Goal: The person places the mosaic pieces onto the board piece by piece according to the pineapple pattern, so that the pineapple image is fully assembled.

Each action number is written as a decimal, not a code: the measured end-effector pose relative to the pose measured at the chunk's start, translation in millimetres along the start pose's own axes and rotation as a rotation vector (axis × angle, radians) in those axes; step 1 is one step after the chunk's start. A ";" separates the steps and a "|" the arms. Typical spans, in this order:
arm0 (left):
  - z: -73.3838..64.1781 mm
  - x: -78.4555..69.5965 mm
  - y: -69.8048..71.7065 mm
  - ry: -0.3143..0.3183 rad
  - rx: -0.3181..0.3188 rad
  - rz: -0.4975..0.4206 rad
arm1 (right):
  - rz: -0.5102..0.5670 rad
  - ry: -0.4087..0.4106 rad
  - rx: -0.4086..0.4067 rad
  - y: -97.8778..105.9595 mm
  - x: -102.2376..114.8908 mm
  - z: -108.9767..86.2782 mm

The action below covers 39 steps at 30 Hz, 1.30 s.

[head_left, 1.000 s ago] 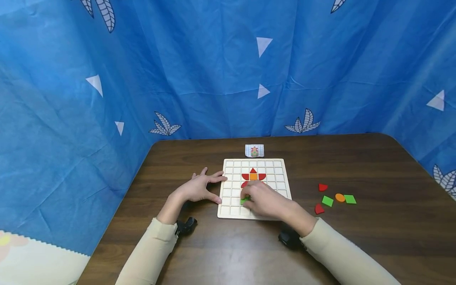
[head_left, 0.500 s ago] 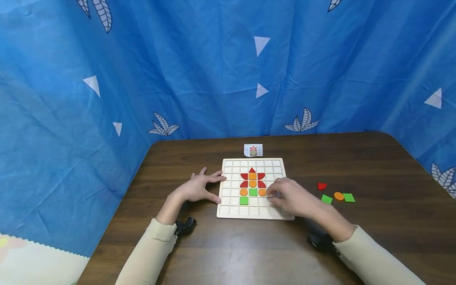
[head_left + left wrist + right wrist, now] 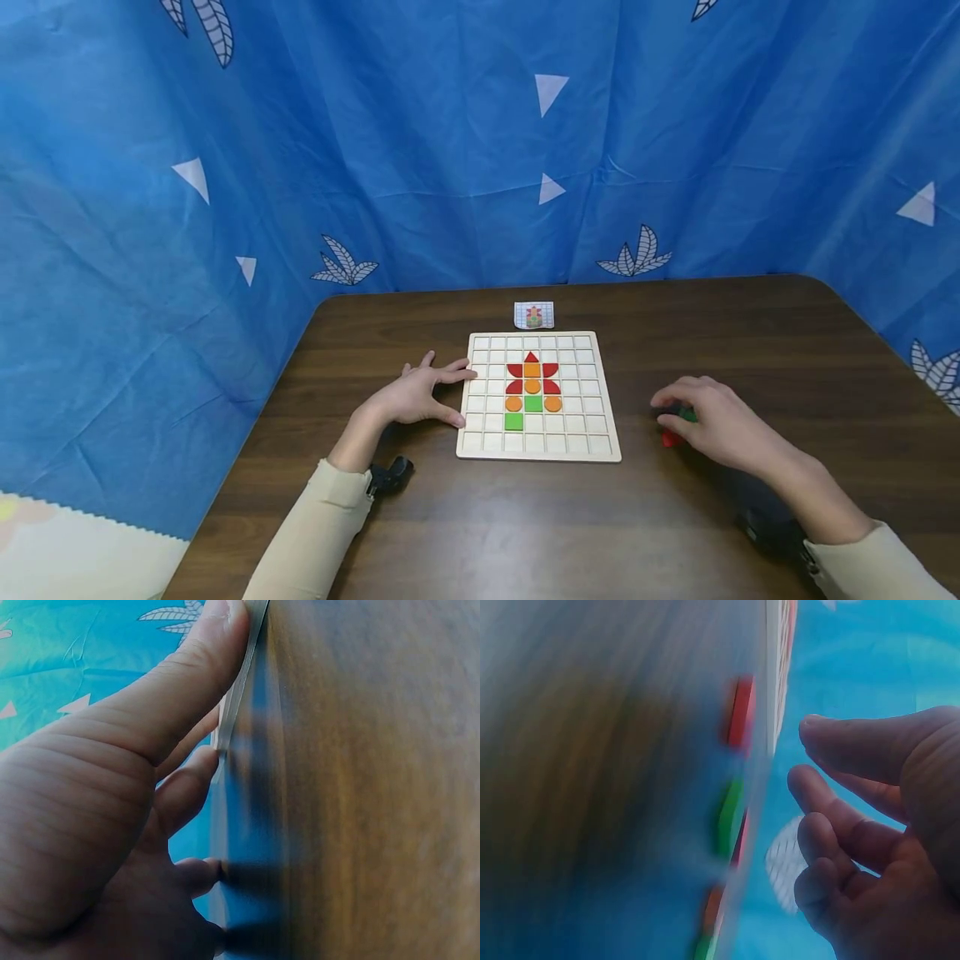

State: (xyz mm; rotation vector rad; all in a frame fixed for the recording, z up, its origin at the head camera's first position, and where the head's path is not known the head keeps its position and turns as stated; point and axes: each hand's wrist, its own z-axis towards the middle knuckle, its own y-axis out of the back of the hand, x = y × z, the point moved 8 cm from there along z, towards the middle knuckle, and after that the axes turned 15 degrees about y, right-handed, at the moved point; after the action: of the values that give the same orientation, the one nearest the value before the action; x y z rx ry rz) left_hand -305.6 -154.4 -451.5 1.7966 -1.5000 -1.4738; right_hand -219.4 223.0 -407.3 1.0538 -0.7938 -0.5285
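Mid-frame, a spread left hand (image 3: 420,396) is likely steadying the board (image 3: 577,423); a finger-parted right hand (image 3: 711,418) is hovering over a red piece (image 3: 670,438).

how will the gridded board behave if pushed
The gridded board would probably slide rather than tip, being thin and lying flat. It seems stiff, with straight edges and no visible bend. The coloured pieces on it might shift if jolted, since nothing covers them.
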 end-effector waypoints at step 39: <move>1.9 0.7 -0.6 0.002 -0.006 0.005 | -0.052 -0.069 0.053 6.5 -23.3 -2.2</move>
State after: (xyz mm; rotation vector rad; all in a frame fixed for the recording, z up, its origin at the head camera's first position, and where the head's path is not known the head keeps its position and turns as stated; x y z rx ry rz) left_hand -307.1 -154.1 -453.1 1.7889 -1.4966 -1.4716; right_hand -231.9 243.7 -409.4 1.1119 -0.8469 -0.5935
